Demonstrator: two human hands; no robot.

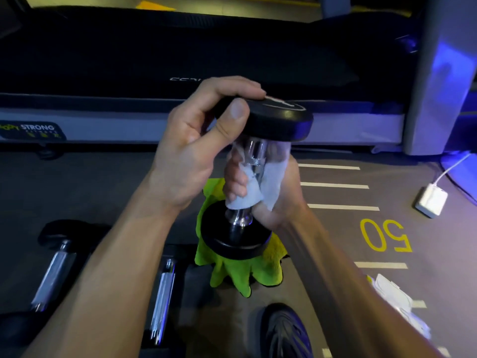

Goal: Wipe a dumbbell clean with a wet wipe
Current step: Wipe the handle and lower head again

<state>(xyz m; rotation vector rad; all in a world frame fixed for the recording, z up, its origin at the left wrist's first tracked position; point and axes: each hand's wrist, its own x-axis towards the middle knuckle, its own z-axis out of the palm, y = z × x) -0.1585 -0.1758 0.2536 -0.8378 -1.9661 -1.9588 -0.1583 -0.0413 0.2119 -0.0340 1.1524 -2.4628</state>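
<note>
dumbbell (254,177) upright over green cloth (232,275). ur left hand (196,140) clamps top head, right hand (260,192) wraps wet wipe (247,195) round handle. wet chrome may slip, drop near shoe (284,332).

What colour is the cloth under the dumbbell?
Bright lime green cloth, seen in the head view, beneath the dumbbell.

Both bare forearms reach forward from the lower edge of the view and meet near the middle. The left hand (196,140) is uppermost, thumb up and fingers curled over the top head of an upright dumbbell (258,161). The right hand (260,189) sits lower, fingers wrapped round the handle through a white wet wipe (260,187), wrist bent inward; it is slightly blurred.
</note>
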